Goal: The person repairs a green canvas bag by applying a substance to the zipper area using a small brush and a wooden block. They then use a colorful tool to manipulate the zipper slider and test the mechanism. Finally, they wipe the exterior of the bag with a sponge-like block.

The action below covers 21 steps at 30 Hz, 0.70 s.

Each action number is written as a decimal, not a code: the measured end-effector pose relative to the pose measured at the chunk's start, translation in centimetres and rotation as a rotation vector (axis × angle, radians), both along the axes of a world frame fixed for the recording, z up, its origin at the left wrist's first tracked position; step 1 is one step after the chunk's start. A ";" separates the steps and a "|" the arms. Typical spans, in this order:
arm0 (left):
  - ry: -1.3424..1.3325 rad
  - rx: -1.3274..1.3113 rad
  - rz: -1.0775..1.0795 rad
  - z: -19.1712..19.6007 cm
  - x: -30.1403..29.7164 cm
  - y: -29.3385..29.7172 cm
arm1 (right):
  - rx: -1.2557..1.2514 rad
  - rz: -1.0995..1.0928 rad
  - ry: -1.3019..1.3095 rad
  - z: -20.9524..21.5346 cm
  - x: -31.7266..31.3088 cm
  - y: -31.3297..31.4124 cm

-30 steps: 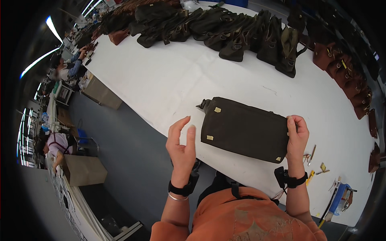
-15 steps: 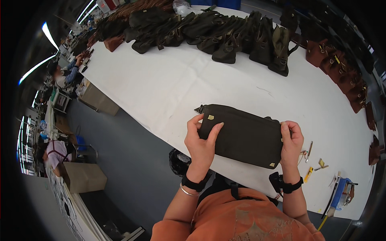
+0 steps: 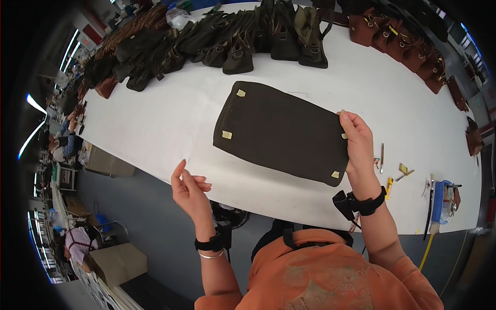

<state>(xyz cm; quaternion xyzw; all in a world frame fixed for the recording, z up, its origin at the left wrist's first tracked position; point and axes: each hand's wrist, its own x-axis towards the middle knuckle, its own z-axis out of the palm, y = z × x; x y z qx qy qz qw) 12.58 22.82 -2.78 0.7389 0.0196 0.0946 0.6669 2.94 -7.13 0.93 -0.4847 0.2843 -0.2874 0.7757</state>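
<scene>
A dark olive bag (image 3: 279, 132) is held up above the white table, its flat, roughly rectangular face turned toward me. Small pale yellow patches show near its corners. My right hand (image 3: 358, 142) grips the right end, thumb on the near face and the other fingers behind it, mostly hidden. Off the bag's lower left, my left hand (image 3: 190, 190) is in the air by the table's near edge. Its fingers are loosely bent and apart, and I see nothing in them.
Across the far side of the white table (image 3: 160, 121) lies a row of dark olive bags (image 3: 237, 51). Brown bags (image 3: 398, 44) line the far right. A yellow cutter (image 3: 389, 188), a thin metal tool (image 3: 382, 157) and a blue container (image 3: 440, 201) lie at right. Two people sit far left.
My left hand has let go of the bag's left end and moved down and left. The right hand has raised the bag, showing more patches on its face.
</scene>
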 end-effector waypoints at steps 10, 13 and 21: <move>-0.016 -0.016 -0.621 4.2 -6.2 -11.9 | 0.168 -0.032 -0.004 -0.4 1.2 -0.9; 0.025 0.010 -0.631 5.6 -5.3 -14.0 | 0.107 0.067 -0.061 1.2 0.9 0.7; 0.089 -0.125 -0.641 6.1 -1.7 -13.9 | -0.087 0.302 -0.097 0.9 0.6 0.7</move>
